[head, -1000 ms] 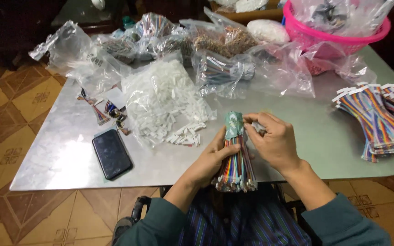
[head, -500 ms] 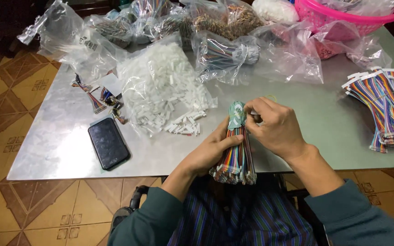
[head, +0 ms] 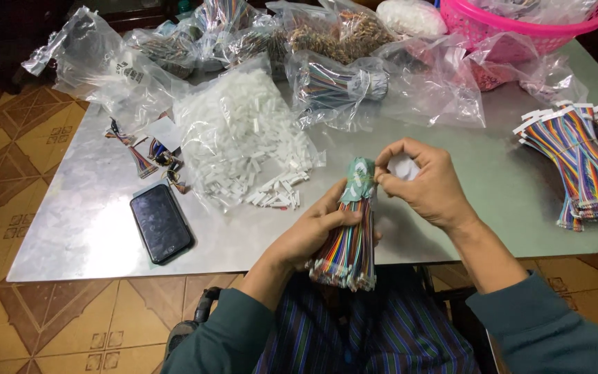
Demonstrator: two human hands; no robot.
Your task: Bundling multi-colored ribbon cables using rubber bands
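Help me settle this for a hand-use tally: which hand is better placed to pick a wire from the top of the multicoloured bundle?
Probably the right hand: its fingertips pinch at the green-wrapped top of the wire bundle. The left hand is wrapped around the bundle's middle, holding it upright.

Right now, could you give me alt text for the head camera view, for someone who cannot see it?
A left hand grips a bundle of rainbow wires while the right hand pinches its green-taped top, over a metal table with a phone and a bag of white connectors.

phone (head: 161,222) | pile of white connectors (head: 243,142) | pink basket (head: 520,24) | rainbow cable stack (head: 579,163)
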